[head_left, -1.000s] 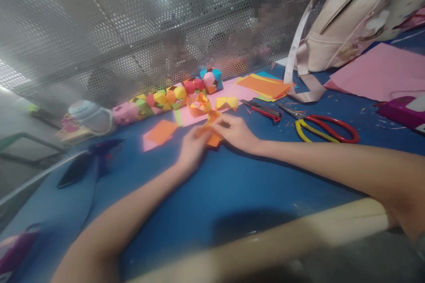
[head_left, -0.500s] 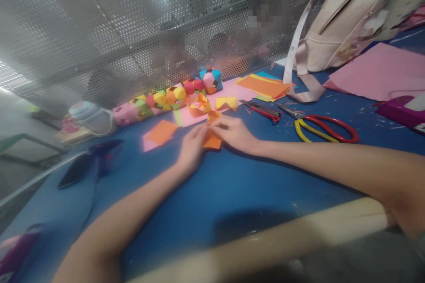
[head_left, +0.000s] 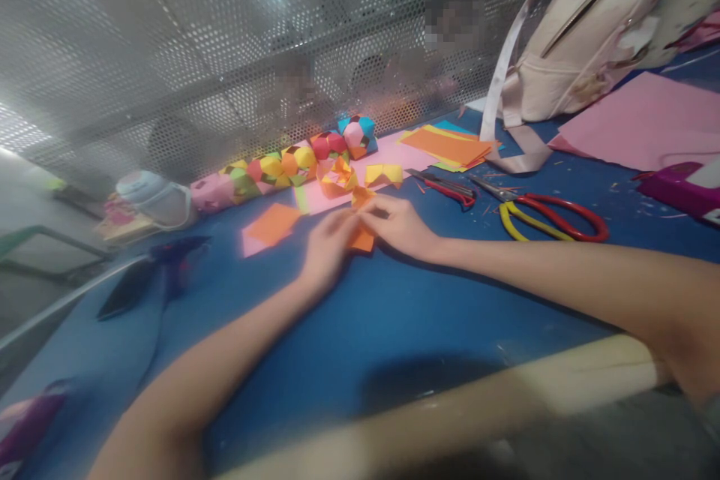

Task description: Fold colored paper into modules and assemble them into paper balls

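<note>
Between my hands is a piece of orange paper (head_left: 361, 241), partly folded, low over the blue table. My left hand (head_left: 331, 240) pinches it from the left, fingers closed. From the right, my right hand (head_left: 400, 225) grips the same paper with thumb and fingers pressed together. My fingers hide its middle; an orange corner shows above them and another below. Just beyond lie a folded yellow paper piece (head_left: 384, 175) and an open orange-and-yellow folded paper form (head_left: 338, 178). Orange and pink paper squares (head_left: 274, 226) rest left of my left hand.
A row of colourful folded paper balls (head_left: 298, 163) stands along the perforated metal screen. Scissors (head_left: 554, 216), a red-handled cutter (head_left: 447, 189) and stacked paper sheets (head_left: 447, 146) lie to the right, near a pale backpack (head_left: 585, 37). A glue gun (head_left: 175, 255) lies at left.
My left fingers have shifted slightly right over the orange paper, closer to my right fingertips. The right hand stays almost in place, and the other things have not moved.
</note>
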The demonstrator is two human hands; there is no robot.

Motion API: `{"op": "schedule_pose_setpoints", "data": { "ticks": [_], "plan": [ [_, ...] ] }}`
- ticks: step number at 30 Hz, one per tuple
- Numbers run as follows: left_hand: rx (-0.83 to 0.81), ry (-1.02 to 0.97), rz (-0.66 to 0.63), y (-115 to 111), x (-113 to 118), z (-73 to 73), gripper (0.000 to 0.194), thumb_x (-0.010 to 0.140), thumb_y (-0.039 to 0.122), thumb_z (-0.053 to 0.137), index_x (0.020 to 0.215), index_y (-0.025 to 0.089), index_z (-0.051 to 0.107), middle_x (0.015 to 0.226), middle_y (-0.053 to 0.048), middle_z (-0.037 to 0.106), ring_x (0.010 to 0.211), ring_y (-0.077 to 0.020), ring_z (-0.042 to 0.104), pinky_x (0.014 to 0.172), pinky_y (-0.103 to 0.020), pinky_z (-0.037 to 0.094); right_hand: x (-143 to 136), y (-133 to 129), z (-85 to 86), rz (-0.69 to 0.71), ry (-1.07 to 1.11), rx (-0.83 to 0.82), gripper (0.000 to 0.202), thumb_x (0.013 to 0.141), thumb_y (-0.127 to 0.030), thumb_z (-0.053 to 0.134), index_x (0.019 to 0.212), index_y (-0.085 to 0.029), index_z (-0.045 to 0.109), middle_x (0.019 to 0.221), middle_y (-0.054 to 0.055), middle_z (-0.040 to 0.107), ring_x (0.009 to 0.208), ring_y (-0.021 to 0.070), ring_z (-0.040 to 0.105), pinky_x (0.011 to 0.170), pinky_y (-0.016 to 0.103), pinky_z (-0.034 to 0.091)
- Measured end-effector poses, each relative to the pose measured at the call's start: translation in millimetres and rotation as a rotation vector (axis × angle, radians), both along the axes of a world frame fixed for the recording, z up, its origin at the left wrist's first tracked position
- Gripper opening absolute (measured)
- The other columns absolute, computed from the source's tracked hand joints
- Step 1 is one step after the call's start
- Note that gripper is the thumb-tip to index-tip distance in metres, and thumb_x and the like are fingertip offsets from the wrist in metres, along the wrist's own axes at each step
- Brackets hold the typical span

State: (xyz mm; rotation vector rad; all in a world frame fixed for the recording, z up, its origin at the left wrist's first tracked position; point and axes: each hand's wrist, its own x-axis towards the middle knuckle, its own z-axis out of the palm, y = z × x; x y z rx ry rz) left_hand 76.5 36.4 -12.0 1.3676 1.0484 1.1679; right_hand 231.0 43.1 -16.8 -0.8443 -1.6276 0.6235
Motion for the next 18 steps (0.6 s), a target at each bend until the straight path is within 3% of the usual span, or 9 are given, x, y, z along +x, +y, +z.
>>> {"op": "schedule_pose_setpoints", "data": {
  "ticks": [8, 12, 18],
  "plan": [
    [0.085, 0.134, 0.079, 5, -4, -4.8, 0.028, 0.072, 0.028, 0.067, 0.096, 0.014, 0.063, 0.086, -0.005, 0.069, 0.071, -0.0154, 0.064, 0.066, -0.027, 0.051, -1, 1, 0.1, -0.033, -0.068, -0.097, 0.018, 0.078, -0.026, 0.061, 0.092, -0.014, 0.064, 0.085, 0.004, 0.066, 0.072, 0.0154, 0.057, 0.069, 0.03, 0.045],
    [0.071, 0.169, 0.104, 4, -4, -2.8, 0.025, 0.069, 0.023, 0.069, 0.091, 0.014, 0.063, 0.084, -0.004, 0.068, 0.072, -0.0145, 0.063, 0.067, -0.026, 0.05, -1, 2, -1.0, -0.027, -0.116, -0.099, 0.01, 0.076, -0.018, 0.058, 0.084, -0.015, 0.064, 0.081, 0.003, 0.066, 0.071, 0.0152, 0.057, 0.069, 0.029, 0.045],
    [-0.124, -0.065, 0.085, -6, 6, 5.3, 0.025, 0.066, 0.026, 0.072, 0.085, 0.012, 0.061, 0.076, -0.003, 0.066, 0.065, -0.0134, 0.062, 0.059, -0.024, 0.05, -1, -1, -0.9, -0.052, -0.085, 0.007, 0.007, 0.079, -0.018, 0.056, 0.079, -0.016, 0.063, 0.08, 0.003, 0.066, 0.072, 0.0152, 0.058, 0.07, 0.03, 0.045]
  ]
}}
